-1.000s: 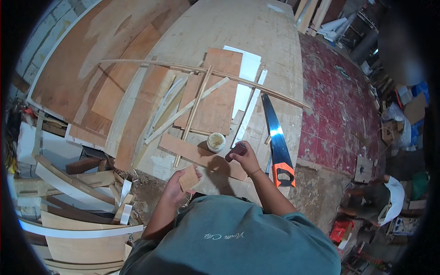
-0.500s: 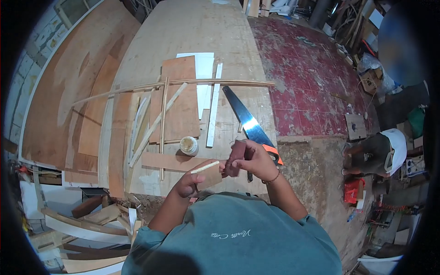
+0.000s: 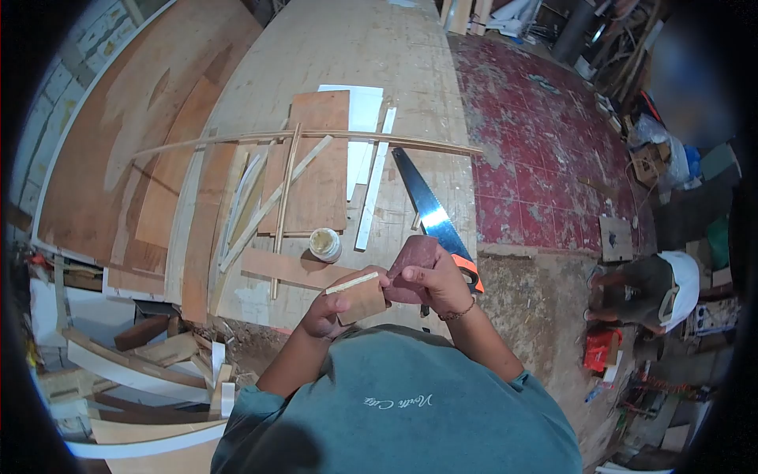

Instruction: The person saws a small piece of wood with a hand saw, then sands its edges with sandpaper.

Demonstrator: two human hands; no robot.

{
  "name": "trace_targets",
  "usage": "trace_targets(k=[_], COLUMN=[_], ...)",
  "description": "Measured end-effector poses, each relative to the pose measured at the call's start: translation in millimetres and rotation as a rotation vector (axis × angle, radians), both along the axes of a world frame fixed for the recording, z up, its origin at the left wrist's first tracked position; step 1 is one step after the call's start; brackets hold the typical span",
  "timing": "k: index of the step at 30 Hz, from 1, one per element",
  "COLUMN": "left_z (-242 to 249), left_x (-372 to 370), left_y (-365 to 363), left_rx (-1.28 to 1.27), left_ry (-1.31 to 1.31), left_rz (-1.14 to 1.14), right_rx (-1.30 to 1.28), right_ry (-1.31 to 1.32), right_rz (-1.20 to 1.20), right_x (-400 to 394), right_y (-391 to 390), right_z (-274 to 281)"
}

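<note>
Gripping a small tan rectangular wooden block, the left hand is closed around its left side, beyond the near edge of the pale plywood surface. The right hand pinches a flexible reddish-brown abrasive-looking sheet just right of the block; whether the two touch is unclear. A loose pinch could let the sheet buckle or slip, scraping fingertips. A far swing could tip the open round white jar, while a rightward one could bump the orange-handled steel handsaw.
</note>
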State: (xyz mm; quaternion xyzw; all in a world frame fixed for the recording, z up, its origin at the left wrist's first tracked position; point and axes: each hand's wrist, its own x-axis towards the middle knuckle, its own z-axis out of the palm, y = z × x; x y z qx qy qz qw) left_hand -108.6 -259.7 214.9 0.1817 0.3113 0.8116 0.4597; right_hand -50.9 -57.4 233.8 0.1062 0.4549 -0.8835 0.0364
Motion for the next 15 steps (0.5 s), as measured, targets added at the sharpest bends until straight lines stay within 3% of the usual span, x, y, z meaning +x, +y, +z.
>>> trace_targets(k=[6,9,12,14,15], left_z=[10,16,16,16,16], left_x=[-4,-4,0,-1,-2], left_y=[-10,-14,-14,-13,-12], left_rx=[-0.142,-0.218,-0.230,-0.280,-0.327], left_ry=[0.217,0.400,0.396,0.414,0.432], left_rz=[0.052,0.105,0.185,0.229,0.269], right_rx=[-0.084,-0.113,-0.107,-0.004,-0.005], right_ry=[0.049,0.049,0.031,0.047,0.048], right_rz=[0.101,0.290,0.155,-0.244,-0.247], right_x=[-7,-8,-6,-6,-5], right_y=[-8,-9,-25,-36,-35], right_z=[4,0,11,10,7])
